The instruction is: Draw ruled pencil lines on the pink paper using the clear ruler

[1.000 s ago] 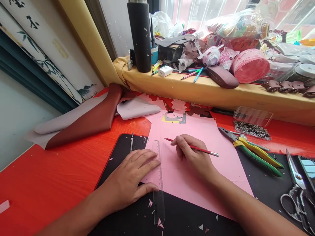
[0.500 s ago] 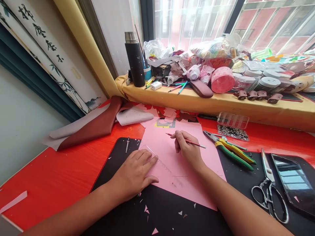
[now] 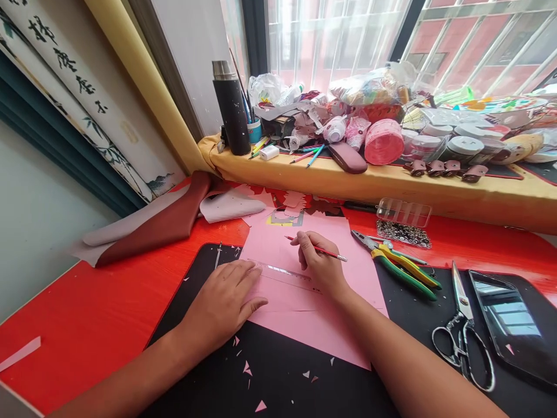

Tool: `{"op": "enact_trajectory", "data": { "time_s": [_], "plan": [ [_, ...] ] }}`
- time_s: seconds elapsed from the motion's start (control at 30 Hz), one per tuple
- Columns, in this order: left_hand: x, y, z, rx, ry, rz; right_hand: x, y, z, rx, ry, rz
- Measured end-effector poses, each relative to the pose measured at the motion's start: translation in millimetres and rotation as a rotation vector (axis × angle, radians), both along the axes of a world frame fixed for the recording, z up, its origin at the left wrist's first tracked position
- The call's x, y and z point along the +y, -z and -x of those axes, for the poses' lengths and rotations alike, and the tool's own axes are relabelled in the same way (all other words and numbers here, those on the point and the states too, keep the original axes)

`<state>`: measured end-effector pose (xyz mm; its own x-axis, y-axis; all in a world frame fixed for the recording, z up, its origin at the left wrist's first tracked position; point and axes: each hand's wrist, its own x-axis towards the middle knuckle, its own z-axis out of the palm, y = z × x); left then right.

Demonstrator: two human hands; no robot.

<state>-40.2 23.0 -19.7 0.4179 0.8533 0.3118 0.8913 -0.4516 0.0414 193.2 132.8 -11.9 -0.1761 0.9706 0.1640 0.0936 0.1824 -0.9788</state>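
A pink sheet lies on the black mat, with a thin dark line across its lower part. My left hand rests at the sheet's left side, its fingertips holding the left end of a clear ruler. The ruler runs across the sheet towards my right hand, which partly covers its right end. Between the fingers of that hand is a red pencil, its tip pointing left and held above the ruler's upper edge; whether it touches the sheet I cannot tell.
To the right lie pliers, scissors and a phone. A divided box of small metal parts stands behind. Rolled brown leather-like material is at the left. A cluttered ledge with a thermos borders the back.
The ruler has turned from a steep diagonal to lie nearly crosswise on the sheet, under my left hand. The pencil stays in my right hand. The whole view has shifted slightly.
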Motion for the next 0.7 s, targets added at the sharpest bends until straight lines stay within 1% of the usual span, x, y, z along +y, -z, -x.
{"op": "enact_trajectory", "data": {
  "time_s": [0.1, 0.27, 0.47, 0.7],
  "plan": [
    [1, 5.9, 4, -0.031, -0.007, -0.003, 1, 1.1, 0, -0.013, -0.002, 0.004],
    [4, 13.8, 0, -0.04, -0.024, 0.012, 3, -1.6, 0, -0.023, 0.003, -0.003],
    [5, 17.4, -3, -0.04, -0.06, 0.032, 1, -8.2, 1, -0.04, -0.009, -0.036],
    [5, 18.0, -3, -0.044, -0.041, 0.024, 1, -1.9, 3, -0.067, -0.034, -0.017]
  ]
}}
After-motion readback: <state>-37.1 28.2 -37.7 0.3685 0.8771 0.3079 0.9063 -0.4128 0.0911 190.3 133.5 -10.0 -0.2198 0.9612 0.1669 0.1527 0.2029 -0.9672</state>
